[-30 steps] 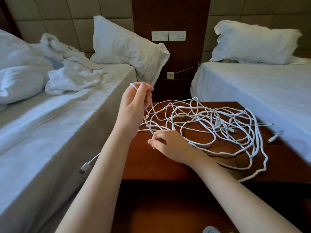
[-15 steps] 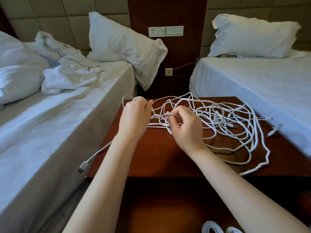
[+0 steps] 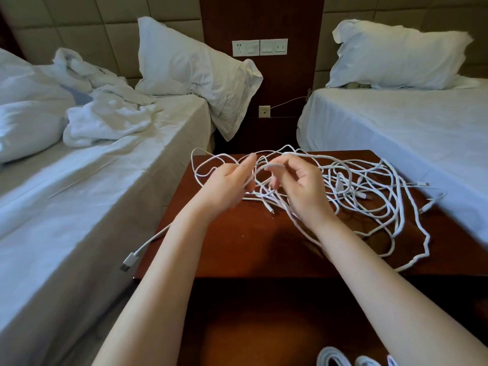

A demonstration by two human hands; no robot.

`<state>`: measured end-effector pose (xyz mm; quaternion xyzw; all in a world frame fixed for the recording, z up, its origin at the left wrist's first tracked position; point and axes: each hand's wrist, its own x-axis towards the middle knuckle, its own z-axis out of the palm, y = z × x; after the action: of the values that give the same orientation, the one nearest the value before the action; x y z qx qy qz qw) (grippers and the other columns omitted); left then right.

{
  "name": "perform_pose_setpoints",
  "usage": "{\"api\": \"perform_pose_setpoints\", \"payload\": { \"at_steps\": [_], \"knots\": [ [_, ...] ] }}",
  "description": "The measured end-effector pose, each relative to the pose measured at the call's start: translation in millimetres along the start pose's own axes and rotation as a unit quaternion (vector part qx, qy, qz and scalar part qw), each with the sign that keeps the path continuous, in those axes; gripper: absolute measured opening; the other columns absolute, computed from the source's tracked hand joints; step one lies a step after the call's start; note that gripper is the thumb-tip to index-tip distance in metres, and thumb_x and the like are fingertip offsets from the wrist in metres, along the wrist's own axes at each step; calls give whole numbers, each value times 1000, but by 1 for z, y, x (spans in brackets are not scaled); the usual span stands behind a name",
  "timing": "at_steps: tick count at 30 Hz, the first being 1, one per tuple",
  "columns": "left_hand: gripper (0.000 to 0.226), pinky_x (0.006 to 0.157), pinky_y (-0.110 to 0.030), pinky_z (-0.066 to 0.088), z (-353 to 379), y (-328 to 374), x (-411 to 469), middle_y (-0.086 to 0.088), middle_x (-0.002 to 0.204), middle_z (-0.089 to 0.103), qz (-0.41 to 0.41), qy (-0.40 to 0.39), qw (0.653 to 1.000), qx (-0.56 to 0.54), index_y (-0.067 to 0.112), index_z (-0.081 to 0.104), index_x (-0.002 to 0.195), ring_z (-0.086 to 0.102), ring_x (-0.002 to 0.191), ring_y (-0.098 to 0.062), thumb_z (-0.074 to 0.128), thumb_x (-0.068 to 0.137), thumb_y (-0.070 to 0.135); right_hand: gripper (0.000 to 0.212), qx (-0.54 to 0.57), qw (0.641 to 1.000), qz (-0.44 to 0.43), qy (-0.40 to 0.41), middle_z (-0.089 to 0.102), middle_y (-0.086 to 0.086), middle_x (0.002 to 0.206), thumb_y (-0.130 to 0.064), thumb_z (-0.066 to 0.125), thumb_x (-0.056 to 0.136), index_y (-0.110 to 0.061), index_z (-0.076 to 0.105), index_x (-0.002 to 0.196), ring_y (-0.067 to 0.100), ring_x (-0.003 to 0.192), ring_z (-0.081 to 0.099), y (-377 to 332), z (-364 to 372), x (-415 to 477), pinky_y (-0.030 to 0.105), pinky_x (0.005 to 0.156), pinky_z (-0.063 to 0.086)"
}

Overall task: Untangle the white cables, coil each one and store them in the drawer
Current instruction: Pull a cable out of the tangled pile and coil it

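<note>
A nightstand (image 3: pixel 237 249) between beds (image 3: pixel 79 207): the cables (image 3: pixel 369 186) sprawl mostly right of my hands, all one tangle. My right hand (image 3: pixel 301 188) curls round a lifted strand, raising it so the crossings show. My left hand (image 3: pixel 227 183) is blurred; whether it pinches that strand I can't tell. A plug (image 3: pixel 128 261) dangles below my left wrist.
</note>
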<state>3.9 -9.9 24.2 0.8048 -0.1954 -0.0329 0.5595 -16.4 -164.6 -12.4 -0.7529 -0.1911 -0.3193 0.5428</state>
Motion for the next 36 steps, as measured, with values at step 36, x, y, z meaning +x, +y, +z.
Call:
{"api": "perform_pose_setpoints", "payload": {
  "at_steps": [36],
  "knots": [
    [38,69,-30,47,-33,-37,17,-2,61,61,111,350,928,59,13,60,66,60,58,-15,42,98,22,23,-325,914,-73,-233,52,-7,62,-31,59,91,-20,57,71,15,62,49,17,21,-20,27,58,37]
  ]
}}
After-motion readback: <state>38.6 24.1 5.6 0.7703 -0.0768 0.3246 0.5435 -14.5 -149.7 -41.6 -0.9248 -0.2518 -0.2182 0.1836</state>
